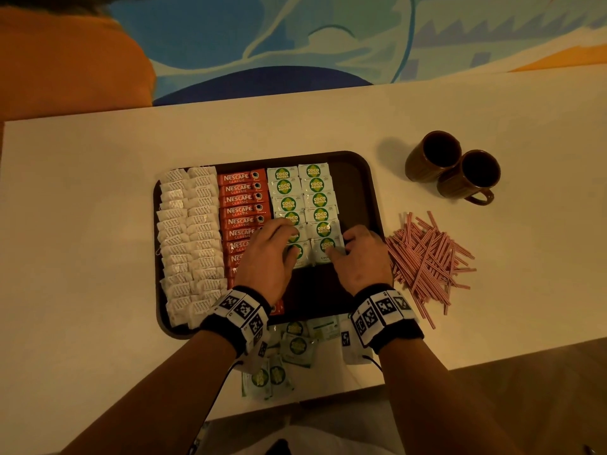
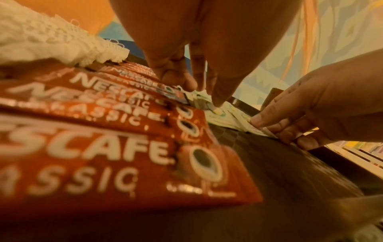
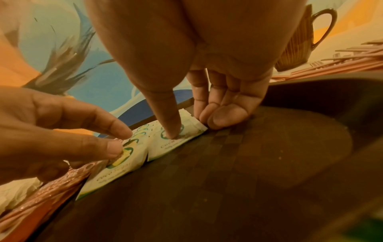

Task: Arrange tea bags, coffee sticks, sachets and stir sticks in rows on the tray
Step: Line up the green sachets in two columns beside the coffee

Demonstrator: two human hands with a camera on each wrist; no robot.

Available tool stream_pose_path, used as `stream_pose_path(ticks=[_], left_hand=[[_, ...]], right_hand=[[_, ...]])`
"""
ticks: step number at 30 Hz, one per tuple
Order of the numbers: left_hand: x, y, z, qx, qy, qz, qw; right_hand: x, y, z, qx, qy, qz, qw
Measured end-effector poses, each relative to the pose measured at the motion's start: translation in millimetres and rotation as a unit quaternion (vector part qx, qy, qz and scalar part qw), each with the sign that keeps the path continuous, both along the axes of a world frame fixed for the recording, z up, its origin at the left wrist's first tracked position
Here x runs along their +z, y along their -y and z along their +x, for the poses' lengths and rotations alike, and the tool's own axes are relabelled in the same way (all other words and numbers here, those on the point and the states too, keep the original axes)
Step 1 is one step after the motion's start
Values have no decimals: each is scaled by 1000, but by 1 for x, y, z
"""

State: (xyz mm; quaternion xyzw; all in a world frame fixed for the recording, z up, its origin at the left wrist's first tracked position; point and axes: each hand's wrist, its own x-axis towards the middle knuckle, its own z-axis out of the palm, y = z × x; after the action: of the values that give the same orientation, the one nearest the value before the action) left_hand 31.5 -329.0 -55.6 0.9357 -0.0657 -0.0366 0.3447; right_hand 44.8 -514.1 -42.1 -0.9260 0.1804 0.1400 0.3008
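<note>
Tray (image 1: 359, 192): dark brown, flat on the white table (image 1: 98, 192), rows filling it from its left edge.
Tea bags (image 1: 189, 238): two white columns along the tray's left side.
Coffee sticks (image 1: 241, 200): red Nescafé Classic, one column just right of the tea bags.
Sachets (image 1: 303, 198): Coco Natura, two columns right of the coffee sticks; loose ones lie off the tray's near edge.
Left hand (image 1: 271, 254): fingers extended, tips pressing the nearest left-column sachet (image 3: 122, 162).
Right hand (image 1: 359, 257): thumb pressing the nearest right-column sachet (image 3: 178, 139), fingers curled at its right edge.
Stir sticks (image 1: 427, 257): pink heap on the table, right of the tray.
Mugs (image 1: 453, 169): two brown ones beyond the heap.
</note>
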Motion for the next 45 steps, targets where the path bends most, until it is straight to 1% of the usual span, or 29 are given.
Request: stream_pose_path(ticks=[5, 9, 13, 17, 21, 24, 27, 30, 35, 39, 41, 45], left_hand=[[5, -5, -2, 2, -1, -4, 1000], [14, -9, -7, 0, 0, -15, 1000], [22, -20, -18, -6, -31, -27, 999], [29, -28, -37, -45, -28, -13, 999], [33, -30, -61, -99, -53, -8, 994], [35, -25, -79, -149, -85, 24, 985], [32, -22, -98, -210, -95, 74, 970], [30, -21, -111, -243, -110, 127, 955], [27, -13, -122, -252, -106, 187, 944], [23, -9, -126, -255, -94, 201, 941], [22, -6, -125, -256, -94, 203, 941], [24, -1, -125, -256, -99, 184, 944]], right_hand=[[3, 1, -1, 1, -3, -2, 1000], [10, 4, -6, -6, 18, -5, 1000], [25, 13, -25, -24, 43, 9, 999], [36, 26, -58, -42, 47, 24, 998], [35, 30, -93, -78, 50, 40, 995], [29, 31, -116, -110, 31, 45, 992], [24, 36, -140, -145, 21, 35, 989], [23, 42, -162, -188, 2, 21, 982], [16, 45, -183, -219, -4, 5, 976], [10, 41, -183, -231, -13, 21, 973], [10, 36, -181, -221, -11, 23, 975], [9, 21, -173, -174, 18, 13, 984]])
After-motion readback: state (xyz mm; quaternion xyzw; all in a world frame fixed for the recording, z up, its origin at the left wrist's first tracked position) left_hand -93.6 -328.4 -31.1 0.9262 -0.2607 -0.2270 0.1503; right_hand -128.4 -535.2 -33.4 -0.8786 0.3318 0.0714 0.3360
